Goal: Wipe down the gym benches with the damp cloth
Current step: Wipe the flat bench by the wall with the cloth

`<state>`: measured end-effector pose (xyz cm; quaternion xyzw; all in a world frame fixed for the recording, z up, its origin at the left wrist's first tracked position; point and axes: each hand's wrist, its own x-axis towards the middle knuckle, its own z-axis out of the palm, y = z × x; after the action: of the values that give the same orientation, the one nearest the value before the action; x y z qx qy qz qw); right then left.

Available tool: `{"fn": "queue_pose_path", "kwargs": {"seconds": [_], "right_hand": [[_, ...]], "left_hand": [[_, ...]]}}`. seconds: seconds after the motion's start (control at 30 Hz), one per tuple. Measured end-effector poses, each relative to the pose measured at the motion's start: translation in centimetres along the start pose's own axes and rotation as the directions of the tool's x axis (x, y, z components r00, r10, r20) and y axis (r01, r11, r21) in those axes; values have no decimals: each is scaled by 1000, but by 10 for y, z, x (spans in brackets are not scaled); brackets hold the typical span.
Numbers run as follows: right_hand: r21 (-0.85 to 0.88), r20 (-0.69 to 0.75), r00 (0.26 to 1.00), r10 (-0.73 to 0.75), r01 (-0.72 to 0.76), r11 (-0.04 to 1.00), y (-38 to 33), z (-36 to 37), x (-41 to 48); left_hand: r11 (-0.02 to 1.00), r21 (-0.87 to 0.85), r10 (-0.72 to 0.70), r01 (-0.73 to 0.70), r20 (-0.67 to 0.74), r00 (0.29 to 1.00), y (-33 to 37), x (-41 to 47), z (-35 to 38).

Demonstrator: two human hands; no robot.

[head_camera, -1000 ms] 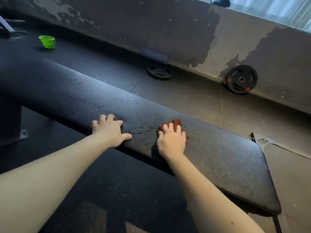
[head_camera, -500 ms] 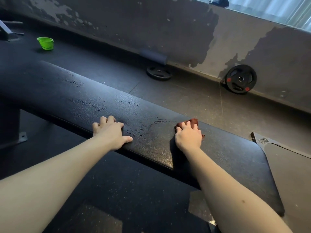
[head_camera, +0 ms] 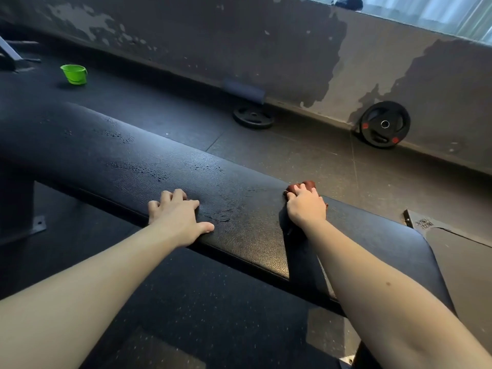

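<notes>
A long black padded gym bench [head_camera: 111, 155] runs from the far left to the near right, with wet streaks and droplets on its top. My right hand [head_camera: 306, 207] presses a reddish-brown cloth [head_camera: 306, 185] onto the pad near its far edge, fingers curled over the cloth; most of the cloth is hidden under the hand. My left hand [head_camera: 177, 215] rests on the bench's near edge, fingers bent over the pad and thumb out to the right, holding nothing.
A green bucket [head_camera: 74, 74] stands on the dark rubber floor at the far left. One weight plate [head_camera: 253, 118] lies flat by the wall, another weight plate [head_camera: 384, 125] leans against the peeling wall. A metal frame foot [head_camera: 423, 223] sits at the right.
My right hand has slid the cloth to the right along the bench and a little toward its far edge. My left hand has stayed in place.
</notes>
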<state>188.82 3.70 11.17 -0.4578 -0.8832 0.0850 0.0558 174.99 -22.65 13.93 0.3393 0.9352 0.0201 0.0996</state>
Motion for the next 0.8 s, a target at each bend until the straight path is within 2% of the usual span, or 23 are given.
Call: {"fn": "queue_pose_path", "kwargs": {"seconds": [0.1, 0.3, 0.43, 0.47, 0.57, 0.67, 0.73, 0.8], "right_hand": [[-30, 3, 998, 60, -59, 998, -26, 7, 10], [39, 18, 974, -228, 227, 973, -117, 20, -4], [115, 76, 940, -334, 324, 939, -93, 14, 4], [93, 80, 948, -309, 302, 949, -76, 12, 13], [63, 37, 993, -114, 112, 992, -32, 9, 31], [-3, 21, 999, -31, 31, 1000, -31, 12, 36], [-5, 22, 999, -50, 50, 999, -53, 18, 25], [3, 4, 988, -157, 157, 988, -79, 28, 0]], "left_hand": [[1000, -8, 4, -5, -6, 1000, -1, 1, 1], [1000, -5, -7, 7, -9, 1000, 0, 3, 1], [1000, -11, -1, 1, -4, 1000, 0, 1, -1], [1000, -18, 0, 0, -2, 1000, -1, 1, 0], [1000, -15, 10, -10, 1, 1000, -2, 0, 0], [1000, 4, 23, -23, 14, 1000, -3, -1, 0], [999, 16, 30, -30, 28, 999, -4, -1, -1], [1000, 13, 26, -27, 44, 999, -4, 1, -2]]}}
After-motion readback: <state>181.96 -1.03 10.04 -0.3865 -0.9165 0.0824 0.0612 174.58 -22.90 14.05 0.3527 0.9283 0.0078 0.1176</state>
